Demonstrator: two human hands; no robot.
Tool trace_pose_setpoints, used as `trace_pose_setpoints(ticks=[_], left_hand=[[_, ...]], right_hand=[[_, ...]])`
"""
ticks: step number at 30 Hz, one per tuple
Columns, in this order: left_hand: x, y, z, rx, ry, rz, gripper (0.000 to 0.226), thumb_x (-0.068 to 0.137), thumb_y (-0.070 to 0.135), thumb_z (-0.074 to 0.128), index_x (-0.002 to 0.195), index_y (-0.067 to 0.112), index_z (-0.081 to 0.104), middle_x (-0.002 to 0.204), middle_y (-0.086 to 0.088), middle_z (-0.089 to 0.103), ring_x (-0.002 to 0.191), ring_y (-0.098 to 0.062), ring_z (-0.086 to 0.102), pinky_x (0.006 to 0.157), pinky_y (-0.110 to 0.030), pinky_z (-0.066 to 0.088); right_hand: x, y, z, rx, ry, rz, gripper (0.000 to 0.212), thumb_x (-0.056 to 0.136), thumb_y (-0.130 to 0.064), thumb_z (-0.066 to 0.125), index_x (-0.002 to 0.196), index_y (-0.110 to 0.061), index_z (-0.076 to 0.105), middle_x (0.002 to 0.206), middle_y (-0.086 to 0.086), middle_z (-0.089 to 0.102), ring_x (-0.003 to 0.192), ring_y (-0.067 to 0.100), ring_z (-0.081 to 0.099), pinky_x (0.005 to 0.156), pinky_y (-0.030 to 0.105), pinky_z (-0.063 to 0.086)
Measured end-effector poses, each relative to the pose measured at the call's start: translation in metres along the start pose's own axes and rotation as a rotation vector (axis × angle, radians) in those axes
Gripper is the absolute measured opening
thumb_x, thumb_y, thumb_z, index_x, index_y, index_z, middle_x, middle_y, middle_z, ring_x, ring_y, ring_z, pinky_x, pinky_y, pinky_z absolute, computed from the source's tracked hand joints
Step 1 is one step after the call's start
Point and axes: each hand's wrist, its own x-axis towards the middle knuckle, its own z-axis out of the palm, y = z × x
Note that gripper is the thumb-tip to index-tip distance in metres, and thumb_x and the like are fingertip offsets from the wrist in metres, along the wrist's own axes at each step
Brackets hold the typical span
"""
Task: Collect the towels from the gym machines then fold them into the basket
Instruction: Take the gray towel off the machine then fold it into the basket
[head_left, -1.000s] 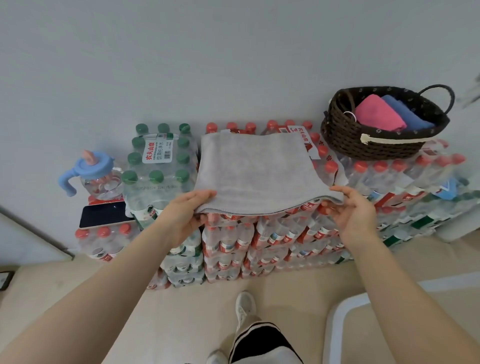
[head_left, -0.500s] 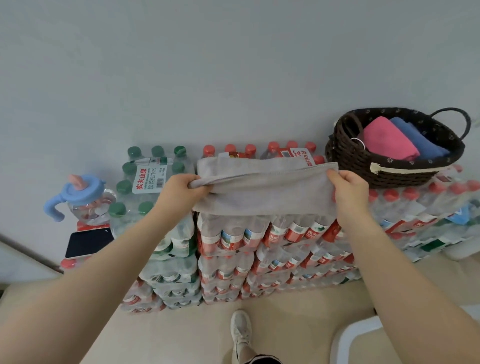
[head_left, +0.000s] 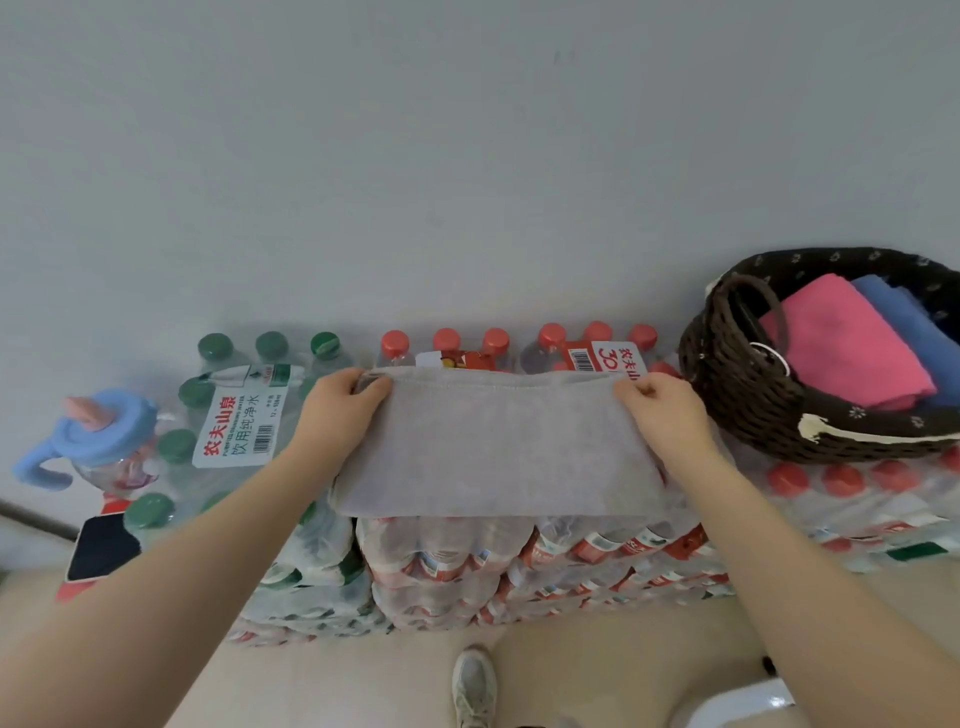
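Grey towel (head_left: 498, 447), folded flat; left hand (head_left: 340, 402) and right hand (head_left: 660, 410) pinch its far corners.

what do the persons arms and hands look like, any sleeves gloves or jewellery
Both arms are bare along all of their visible length: no sleeves in view. The left hand and right hand wear no gloves, and no rings, watch or bracelets show on the fingers or wrists. No markings or tattoos are visible. The nails are too small to make out.
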Motion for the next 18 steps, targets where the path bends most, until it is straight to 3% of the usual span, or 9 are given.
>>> trace_pose_setpoints(ticks=[2, 5, 9, 11, 14, 16, 18], left_hand=[[0.002, 0.001, 0.001, -0.001, 0.037, 0.043, 0.036, 0.091, 0.027, 0.05, 0.062, 0.011, 0.036, 0.059, -0.005, 0.039, 0.057, -0.017, 0.034, 0.054, -0.031, 0.027], [0.009, 0.003, 0.001, 0.029, 0.078, 0.057, 0.036, 0.094, 0.027, 0.046, 0.072, -0.001, 0.045, 0.068, -0.01, 0.045, 0.065, -0.02, 0.039, 0.056, -0.028, 0.029], [0.022, 0.009, 0.005, 0.227, 0.064, 0.08, 0.033, 0.096, 0.026, 0.04, 0.073, 0.004, 0.048, 0.07, -0.007, 0.05, 0.074, -0.025, 0.045, 0.06, -0.033, 0.03], [0.026, 0.006, 0.008, 0.304, 0.075, 0.089, 0.032, 0.097, 0.026, 0.037, 0.077, 0.005, 0.049, 0.077, -0.012, 0.054, 0.078, -0.029, 0.049, 0.068, -0.033, 0.034], [0.025, -0.003, 0.011, 0.45, 0.096, 0.106, 0.031, 0.098, 0.028, 0.032, 0.084, 0.005, 0.046, 0.083, -0.021, 0.06, 0.077, -0.033, 0.053, 0.067, -0.035, 0.036], [0.022, -0.004, 0.011, 0.522, 0.102, 0.104, 0.028, 0.099, 0.028, 0.03, 0.099, 0.004, 0.045, 0.094, -0.025, 0.061, 0.084, -0.038, 0.057, 0.068, -0.038, 0.038], [0.018, 0.0, 0.009, 0.584, 0.158, 0.179, 0.033, 0.097, 0.026, 0.033, 0.121, 0.005, 0.043, 0.116, -0.024, 0.056, 0.102, -0.041, 0.055, 0.077, -0.044, 0.041]], right_hand=[[0.004, 0.002, 0.003, -0.112, 0.047, -0.083, 0.032, 0.094, -0.025, 0.046, 0.064, -0.014, 0.045, 0.064, -0.005, 0.048, 0.06, 0.012, 0.043, 0.051, 0.027, 0.028], [0.012, 0.004, 0.003, -0.127, 0.073, -0.113, 0.031, 0.096, -0.024, 0.043, 0.065, -0.017, 0.041, 0.062, -0.005, 0.046, 0.057, 0.005, 0.041, 0.049, 0.022, 0.027], [0.016, 0.005, 0.009, -0.291, 0.111, -0.182, 0.027, 0.094, -0.021, 0.044, 0.071, -0.008, 0.045, 0.067, 0.008, 0.051, 0.058, 0.021, 0.047, 0.047, 0.027, 0.029], [0.015, 0.007, 0.016, -0.394, 0.155, -0.187, 0.025, 0.095, -0.025, 0.042, 0.079, -0.007, 0.049, 0.077, 0.014, 0.059, 0.065, 0.028, 0.053, 0.054, 0.029, 0.037], [0.013, 0.003, 0.022, -0.538, 0.146, -0.153, 0.03, 0.097, -0.03, 0.035, 0.105, -0.005, 0.049, 0.091, 0.016, 0.064, 0.077, 0.033, 0.061, 0.059, 0.034, 0.045], [0.009, -0.003, 0.021, -0.647, 0.116, -0.113, 0.034, 0.098, -0.029, 0.033, 0.121, -0.005, 0.04, 0.099, 0.016, 0.064, 0.087, 0.035, 0.062, 0.064, 0.035, 0.042], [0.004, -0.007, 0.019, -0.796, 0.13, -0.111, 0.043, 0.096, -0.026, 0.037, 0.133, -0.005, 0.031, 0.116, 0.018, 0.059, 0.101, 0.036, 0.058, 0.079, 0.039, 0.043]])
